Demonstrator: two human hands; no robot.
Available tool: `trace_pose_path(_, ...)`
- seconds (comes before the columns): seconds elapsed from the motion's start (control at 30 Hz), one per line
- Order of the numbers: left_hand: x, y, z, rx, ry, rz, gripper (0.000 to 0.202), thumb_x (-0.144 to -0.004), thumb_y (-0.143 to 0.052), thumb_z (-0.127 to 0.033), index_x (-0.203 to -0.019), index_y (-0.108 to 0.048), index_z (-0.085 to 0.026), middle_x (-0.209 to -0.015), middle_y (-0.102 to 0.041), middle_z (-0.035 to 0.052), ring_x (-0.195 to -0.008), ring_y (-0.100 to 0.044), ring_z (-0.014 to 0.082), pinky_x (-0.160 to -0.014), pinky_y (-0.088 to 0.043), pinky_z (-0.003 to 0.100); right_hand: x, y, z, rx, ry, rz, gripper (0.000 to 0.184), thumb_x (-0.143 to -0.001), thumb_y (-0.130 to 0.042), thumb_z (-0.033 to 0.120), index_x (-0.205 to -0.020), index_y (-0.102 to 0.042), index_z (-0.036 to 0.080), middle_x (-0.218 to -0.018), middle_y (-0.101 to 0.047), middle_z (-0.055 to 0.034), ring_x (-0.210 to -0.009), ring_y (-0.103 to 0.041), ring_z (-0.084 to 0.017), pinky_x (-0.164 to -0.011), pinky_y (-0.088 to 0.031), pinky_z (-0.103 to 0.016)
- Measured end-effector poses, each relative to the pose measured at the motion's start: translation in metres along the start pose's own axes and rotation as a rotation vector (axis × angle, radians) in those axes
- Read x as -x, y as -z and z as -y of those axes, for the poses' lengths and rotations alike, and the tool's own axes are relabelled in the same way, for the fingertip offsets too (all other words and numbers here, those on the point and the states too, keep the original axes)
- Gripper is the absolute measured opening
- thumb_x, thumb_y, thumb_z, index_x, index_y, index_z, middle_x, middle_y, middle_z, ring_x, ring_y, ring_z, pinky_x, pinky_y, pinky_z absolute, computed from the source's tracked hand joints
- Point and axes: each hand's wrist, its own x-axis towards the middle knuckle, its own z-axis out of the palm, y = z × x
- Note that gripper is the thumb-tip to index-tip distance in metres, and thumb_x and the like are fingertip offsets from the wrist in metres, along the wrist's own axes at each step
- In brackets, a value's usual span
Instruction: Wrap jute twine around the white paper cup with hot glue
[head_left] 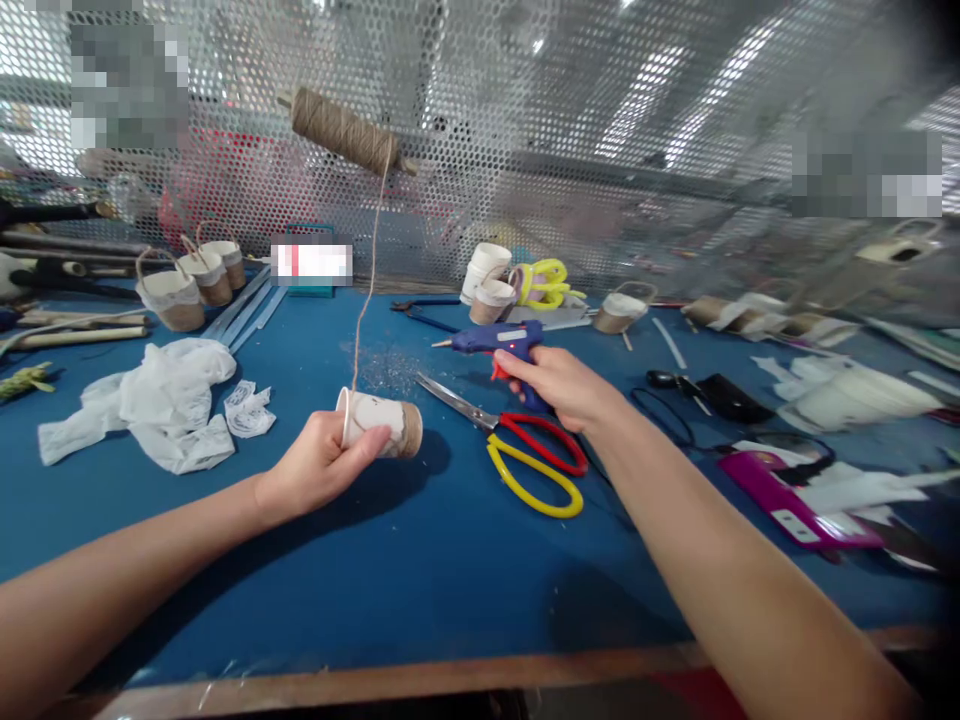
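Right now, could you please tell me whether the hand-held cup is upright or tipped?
Tipped: the cup lies sideways in the left hand, its rim facing left and its brown-wrapped base right.

Blue glue gun, red trigger.

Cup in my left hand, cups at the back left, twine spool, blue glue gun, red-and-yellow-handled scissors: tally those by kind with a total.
Held cup: 1
Back-left cups: 3
Twine spool: 1
Blue glue gun: 1
Red-and-yellow-handled scissors: 1
Total: 7
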Motion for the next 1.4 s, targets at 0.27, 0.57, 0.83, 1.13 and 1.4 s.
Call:
trace_pose_path(0.27, -0.001, -0.001, -0.007, -0.002, 0.023, 0.036, 0.041, -0.083, -0.039, -0.037, -0.051, -0.049, -0.013, -0.051, -0.045, -0.0014, -0.049, -0.039, 0.0088, -0.047, -0.035, 0.02, -0.027, -0.012, -0.013, 0.381, -0.052, -0.076, 0.027, -0.075, -0.055, 0.035, -0.066, -0.06, 0.01, -0.065, -0.062, -0.0143, -0.065, -0.06, -0.025, -0.059, -0.044, -0.035)
trace_pose_path(0.57, 0.005, -0.007, -0.015, 0.025, 0.038, 0.195, 0.041, -0.084, -0.04, -0.035, -0.049, -0.046, -0.013, -0.048, -0.037, -0.0044, -0.046, -0.032, 0.0068, -0.044, -0.031, 0.018, 0.035, -0.054, 0.051, 0.228, 0.579, 0.517, 0.042, -0.087, -0.033, 0.044, -0.09, -0.066, 0.018, -0.105, -0.062, -0.0059, -0.1, -0.054, -0.017, -0.087, -0.038, -0.027)
trace_pose_path(0.83, 0.002, -0.005, -0.017, 0.377, 0.3, 0.229, 0.033, -0.078, -0.051, -0.038, -0.062, -0.058, -0.01, -0.054, -0.05, -0.0023, -0.049, -0.039, 0.007, -0.048, -0.035, 0.019, 0.065, -0.051, 0.063, -0.297, 0.525, 0.384, 0.017, -0.077, -0.056, 0.028, -0.075, -0.065, 0.015, -0.083, -0.063, -0.0036, -0.079, -0.057, -0.012, -0.075, -0.045, -0.026)
trace_pose_path(1.13, 0.0, -0.006, -0.029, 0.738, 0.524, 0.238, 0.017, -0.062, -0.07, -0.025, -0.07, -0.066, -0.01, -0.061, -0.062, 0.0001, -0.056, -0.05, 0.0089, -0.058, -0.042, 0.02, 0.06, -0.035, 0.035, -0.453, 0.373, 0.194, 0.018, -0.07, -0.064, 0.034, -0.073, -0.065, 0.016, -0.066, -0.062, -0.0005, -0.057, -0.05, -0.008, -0.057, -0.043, -0.022)
trace_pose_path(1.4, 0.002, -0.005, -0.035, 0.639, 0.455, 0.305, 0.01, -0.066, -0.063, -0.018, -0.061, -0.06, -0.01, -0.053, -0.05, -0.0039, -0.049, -0.039, 0.0059, -0.05, -0.037, 0.018, 0.057, -0.046, 0.028, -0.411, 0.334, 0.193, 0.022, -0.069, -0.064, 0.037, -0.07, -0.065, 0.016, -0.067, -0.062, -0.0015, -0.058, -0.05, -0.009, -0.059, -0.044, -0.024)
